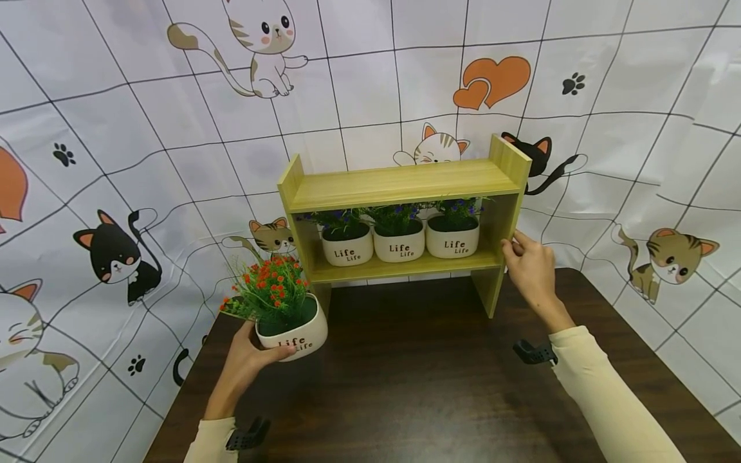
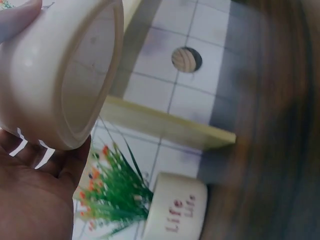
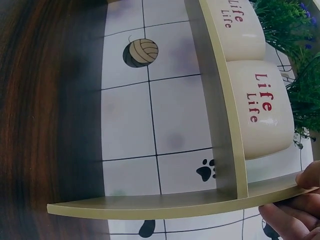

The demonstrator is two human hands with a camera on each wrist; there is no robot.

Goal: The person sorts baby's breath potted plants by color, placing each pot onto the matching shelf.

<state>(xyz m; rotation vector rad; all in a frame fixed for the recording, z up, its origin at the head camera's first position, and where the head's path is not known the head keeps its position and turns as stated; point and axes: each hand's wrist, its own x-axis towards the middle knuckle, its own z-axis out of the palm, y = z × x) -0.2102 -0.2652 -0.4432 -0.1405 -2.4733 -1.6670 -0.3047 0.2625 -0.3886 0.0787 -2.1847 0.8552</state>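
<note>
My left hand [image 1: 246, 354] grips a white oval flowerpot [image 1: 301, 334] by its sides, thumb across the "Life" lettering. Orange-red flowers [image 1: 274, 283] and green leaves fill this pot, which is held tilted above the table. Its pale underside [image 2: 87, 75] faces the left wrist camera. At the right of the two-tier wooden shelf [image 1: 405, 183], my right hand [image 1: 529, 267] pinches the front edge of the side panel, thumb [image 3: 307, 176] inside and fingers outside. Three matching pots [image 1: 399, 243] with purple-blue flowers stand in a row on the lower tier.
Another white pot [image 2: 177, 207] with orange flowers stands on the table beside the shelf's left leg [image 2: 170, 125]. The dark wooden table [image 1: 417, 386] meets a white tiled-pattern wall covering [image 1: 359, 96] with cartoon cats behind the shelf.
</note>
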